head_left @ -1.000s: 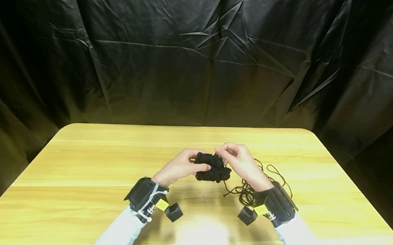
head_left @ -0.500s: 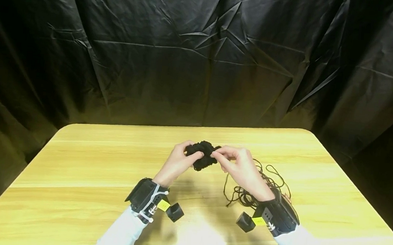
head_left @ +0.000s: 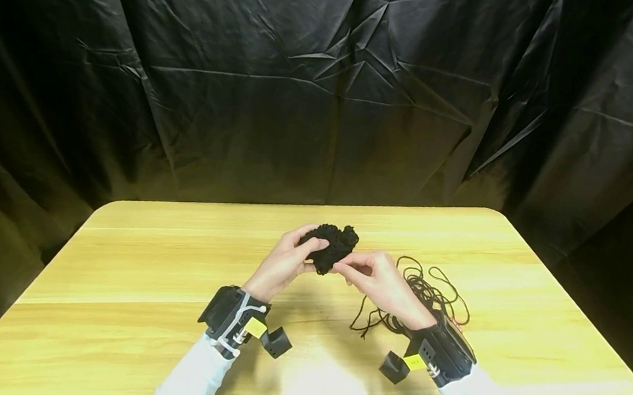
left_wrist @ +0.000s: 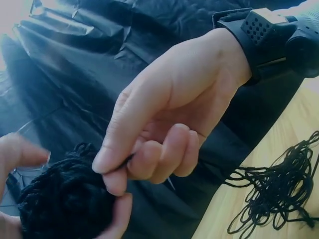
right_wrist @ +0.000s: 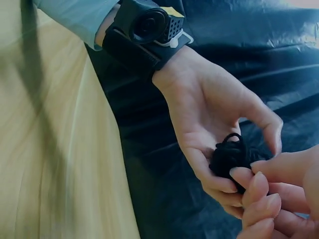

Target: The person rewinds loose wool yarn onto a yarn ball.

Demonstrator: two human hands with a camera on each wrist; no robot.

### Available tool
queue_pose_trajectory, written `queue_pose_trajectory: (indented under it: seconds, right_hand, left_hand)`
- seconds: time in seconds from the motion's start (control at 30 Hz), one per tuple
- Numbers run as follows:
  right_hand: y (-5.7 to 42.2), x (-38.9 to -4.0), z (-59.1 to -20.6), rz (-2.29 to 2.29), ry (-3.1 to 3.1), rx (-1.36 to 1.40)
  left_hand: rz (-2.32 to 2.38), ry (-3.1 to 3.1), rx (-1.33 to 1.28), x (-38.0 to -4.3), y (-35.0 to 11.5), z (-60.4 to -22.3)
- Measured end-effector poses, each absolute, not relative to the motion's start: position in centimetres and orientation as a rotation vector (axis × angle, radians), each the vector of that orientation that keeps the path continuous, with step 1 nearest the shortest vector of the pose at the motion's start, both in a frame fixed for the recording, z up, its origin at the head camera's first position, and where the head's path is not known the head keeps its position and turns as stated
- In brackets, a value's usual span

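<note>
One black cord bundle [head_left: 340, 245] sits just below mid-frame, gripped by the left hand [head_left: 283, 259]; at its lower right, the right hand [head_left: 381, 284] pinches a strand [left_wrist: 127, 160].

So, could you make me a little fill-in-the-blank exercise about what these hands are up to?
1. The left hand grips a bundle of cord whose colour is ____.
2. The right hand pinches a strand between its fingers and its ____.
3. Loose cord lies on the table, nearer the person's ____ hand.

Missing words: black; thumb; right.
</note>
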State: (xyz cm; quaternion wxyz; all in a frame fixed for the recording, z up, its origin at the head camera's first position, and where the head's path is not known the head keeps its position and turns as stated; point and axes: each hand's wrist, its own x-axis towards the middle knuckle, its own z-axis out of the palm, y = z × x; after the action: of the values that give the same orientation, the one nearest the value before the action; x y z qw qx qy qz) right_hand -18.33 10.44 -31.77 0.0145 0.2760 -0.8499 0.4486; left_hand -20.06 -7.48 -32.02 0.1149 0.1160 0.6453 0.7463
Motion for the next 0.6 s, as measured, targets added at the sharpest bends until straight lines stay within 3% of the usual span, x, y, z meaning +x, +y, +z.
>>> queue_pose_trajectory:
  seconds: [0.37, 0.6]
  right_hand:
    - [11.4, -20.0, -33.3, 1.630, -2.711, 1.183]
    - [12.5, -21.4, -34.8, 1.959, -2.704, 1.097]
  left_hand:
    - [2.170, 1.862, 0.343, -19.9, -7.8, -32.1]
    - [2.065, 1.826, 0.362, -20.0, -8.1, -32.3]
